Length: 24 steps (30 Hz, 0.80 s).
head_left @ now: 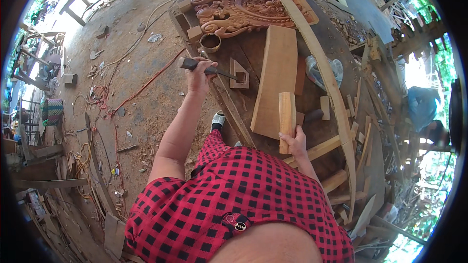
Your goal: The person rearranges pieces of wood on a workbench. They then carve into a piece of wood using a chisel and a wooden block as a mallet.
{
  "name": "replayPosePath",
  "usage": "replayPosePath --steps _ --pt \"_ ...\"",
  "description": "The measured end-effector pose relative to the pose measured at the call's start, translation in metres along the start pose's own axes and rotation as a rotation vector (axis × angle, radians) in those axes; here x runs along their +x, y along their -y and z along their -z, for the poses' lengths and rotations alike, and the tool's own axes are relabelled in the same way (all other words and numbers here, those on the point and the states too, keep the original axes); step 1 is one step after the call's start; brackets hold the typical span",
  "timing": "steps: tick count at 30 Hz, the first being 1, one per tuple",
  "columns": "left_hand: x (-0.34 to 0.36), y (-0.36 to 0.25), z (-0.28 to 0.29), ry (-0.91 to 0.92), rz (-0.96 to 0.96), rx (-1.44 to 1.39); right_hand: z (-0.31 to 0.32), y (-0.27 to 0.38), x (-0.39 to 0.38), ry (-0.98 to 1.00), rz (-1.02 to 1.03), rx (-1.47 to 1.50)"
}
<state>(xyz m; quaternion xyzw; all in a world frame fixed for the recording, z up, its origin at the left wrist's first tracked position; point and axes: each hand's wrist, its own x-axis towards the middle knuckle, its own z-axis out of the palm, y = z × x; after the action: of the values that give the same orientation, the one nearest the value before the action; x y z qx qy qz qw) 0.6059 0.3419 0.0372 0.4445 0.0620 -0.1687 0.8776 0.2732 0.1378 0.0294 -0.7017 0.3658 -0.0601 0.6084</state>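
My left hand [199, 74] is closed around the handle of a chisel [185, 63], a tool with a thick handle and a narrow dark metal shaft. Its shaft points right, toward a small wooden piece with a square hole [239, 74] on the workbench; I cannot tell whether the tip touches it. My right hand [296, 144] grips the lower end of a short rectangular wood block [287, 109], thumb across its face. Behind that block lies a wide, pale plank [276, 75]. A dark, rounded object [313, 115] is close to the right hand.
At the bench's far end lies a carved reddish wood panel [234, 9], with a round bowl [210, 43] near it. A long curved board [324, 70] runs along the right, beside a clear plastic bag [331, 70]. Cords [146, 85] and wood scraps litter the floor.
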Motion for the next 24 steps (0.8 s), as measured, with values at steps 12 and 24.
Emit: replayPosePath --steps 12,24 --pt "0.006 0.013 0.005 0.015 -0.028 -0.022 0.0 0.001 -0.003 -0.022 -0.023 -0.007" --pt "-0.004 0.021 -0.01 0.074 -0.074 0.202 0.0 0.045 0.017 0.065 0.164 -0.212"
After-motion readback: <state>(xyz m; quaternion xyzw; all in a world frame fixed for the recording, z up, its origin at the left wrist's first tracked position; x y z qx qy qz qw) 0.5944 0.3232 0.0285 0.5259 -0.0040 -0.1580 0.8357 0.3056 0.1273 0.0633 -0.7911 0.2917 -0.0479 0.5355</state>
